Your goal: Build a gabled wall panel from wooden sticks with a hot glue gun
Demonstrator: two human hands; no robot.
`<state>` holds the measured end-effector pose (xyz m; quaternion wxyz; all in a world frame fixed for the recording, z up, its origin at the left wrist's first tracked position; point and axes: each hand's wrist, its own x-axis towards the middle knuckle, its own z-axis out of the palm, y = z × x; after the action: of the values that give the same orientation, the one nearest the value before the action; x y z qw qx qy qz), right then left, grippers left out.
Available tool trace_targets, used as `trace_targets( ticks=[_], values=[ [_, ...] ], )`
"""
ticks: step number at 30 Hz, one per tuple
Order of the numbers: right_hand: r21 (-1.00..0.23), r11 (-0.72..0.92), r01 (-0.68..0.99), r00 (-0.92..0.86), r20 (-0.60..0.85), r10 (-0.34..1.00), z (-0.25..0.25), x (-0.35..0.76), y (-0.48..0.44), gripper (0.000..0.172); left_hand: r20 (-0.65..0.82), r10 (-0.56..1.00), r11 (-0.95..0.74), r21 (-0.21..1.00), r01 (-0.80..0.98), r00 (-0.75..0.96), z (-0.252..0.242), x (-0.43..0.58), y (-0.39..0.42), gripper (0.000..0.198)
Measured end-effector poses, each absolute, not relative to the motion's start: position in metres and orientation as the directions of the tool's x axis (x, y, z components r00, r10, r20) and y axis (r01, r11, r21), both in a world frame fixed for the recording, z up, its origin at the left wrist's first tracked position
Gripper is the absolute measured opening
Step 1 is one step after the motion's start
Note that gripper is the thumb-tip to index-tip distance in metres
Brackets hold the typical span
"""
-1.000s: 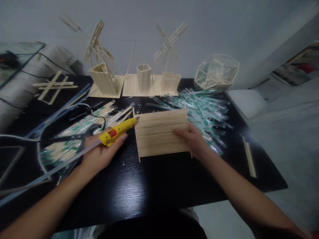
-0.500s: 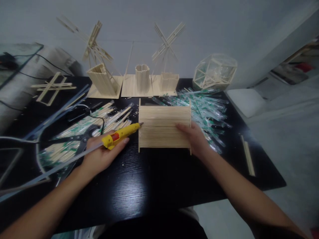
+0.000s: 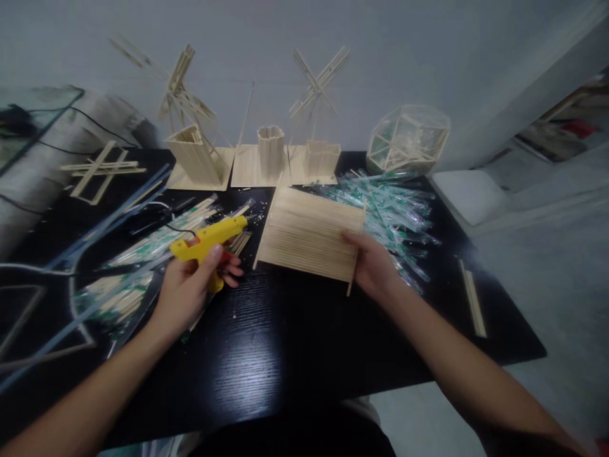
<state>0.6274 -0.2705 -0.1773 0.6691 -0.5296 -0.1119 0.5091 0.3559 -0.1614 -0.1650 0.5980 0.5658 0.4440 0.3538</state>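
My left hand (image 3: 195, 279) is wrapped around the handle of a yellow glue gun (image 3: 212, 236), whose nozzle points right and slightly up. A clear glue stick trails from its back end. My right hand (image 3: 375, 263) grips the right edge of a panel of side-by-side wooden sticks (image 3: 311, 235), thumb on top. The panel has one longer stick along each side edge and is held tilted above the black table (image 3: 304, 343). A gap separates the nozzle from the panel.
Wrapped chopsticks (image 3: 128, 295) lie at left, beside blue-clear glue sticks (image 3: 114, 209). Empty plastic wrappers (image 3: 390, 209) are heaped at right. Stick-built windmill models (image 3: 195, 152) and a faceted clear-sided object (image 3: 409, 139) stand along the wall. Two loose sticks (image 3: 473, 301) lie near the right edge.
The glue gun has moved left and up, away from the panel's left edge, and turned so its side shows. The panel has rotated clockwise and tilted in my right hand.
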Motion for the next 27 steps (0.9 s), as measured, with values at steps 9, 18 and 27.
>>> trace_targets(
  ticks=[9, 18, 27],
  values=[
    [-0.795, -0.149, -0.588, 0.366, -0.426, 0.828, -0.175, 0.622, -0.274, 0.062, -0.108, 0.934, 0.111, 0.994, 0.009, 0.34, -0.175, 0.353, -0.158, 0.041],
    [-0.849, -0.1, -0.518, 0.281, -0.28, 0.918, -0.176, 0.604, -0.282, 0.08, -0.172, 0.88, 0.144, 0.985, 0.096, 0.442, -0.174, 0.356, -0.168, 0.04],
    [-0.872, -0.049, -0.488, 0.228, -0.182, 0.957, -0.181, 0.578, -0.291, 0.081, -0.101, 0.891, -0.009, 0.971, 0.24, 0.442, -0.175, 0.359, -0.182, 0.028]
  ],
)
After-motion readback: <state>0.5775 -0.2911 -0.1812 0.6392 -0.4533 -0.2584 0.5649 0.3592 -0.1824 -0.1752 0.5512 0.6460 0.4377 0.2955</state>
